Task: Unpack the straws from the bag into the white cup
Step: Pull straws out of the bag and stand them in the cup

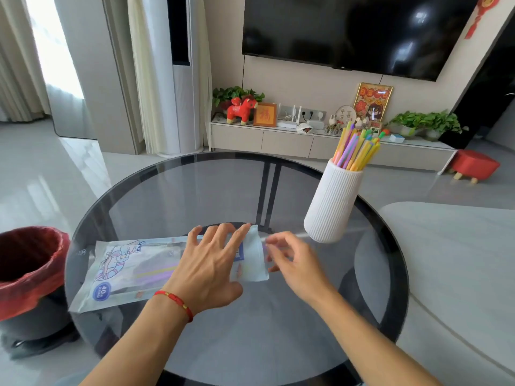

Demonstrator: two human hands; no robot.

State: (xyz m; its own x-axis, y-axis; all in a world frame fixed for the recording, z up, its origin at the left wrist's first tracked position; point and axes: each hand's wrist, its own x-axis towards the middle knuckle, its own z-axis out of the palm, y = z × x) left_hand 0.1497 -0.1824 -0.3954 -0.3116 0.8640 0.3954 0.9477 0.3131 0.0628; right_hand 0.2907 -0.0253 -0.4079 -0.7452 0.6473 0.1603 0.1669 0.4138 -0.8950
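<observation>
Head view, only one available. Flat clear plastic bag w/ blue cartoon print (pixel 133 271) lying on round smoked-glass counter (pixel 172 190), open end toward right. Left hand (pixel 207 266) spread flat, fingers splayed, pressing down on bag near its mouth; pinning, not gripping. Right hand (pixel 289 257) just beside bag mouth, fingers loosely curled, blurred; can't tell whether a straw is pinched there. A few purple and yellow straws (pixel 156 271) visible inside bag under left palm. Tall ribbed white cup (pixel 333 203) near right hand, further back on counter, already packed w/ pastel straws (pixel 355 149).

Probably fishing out the last few. Best approach: keep left palm firm so bag won't slide on glass, lift mouth flap w/ fingertips, pinch remaining straws together at ends, pull straight out along bag length, not upward. Lower into cup gently; tall, narrow, easy to tip.
</observation>
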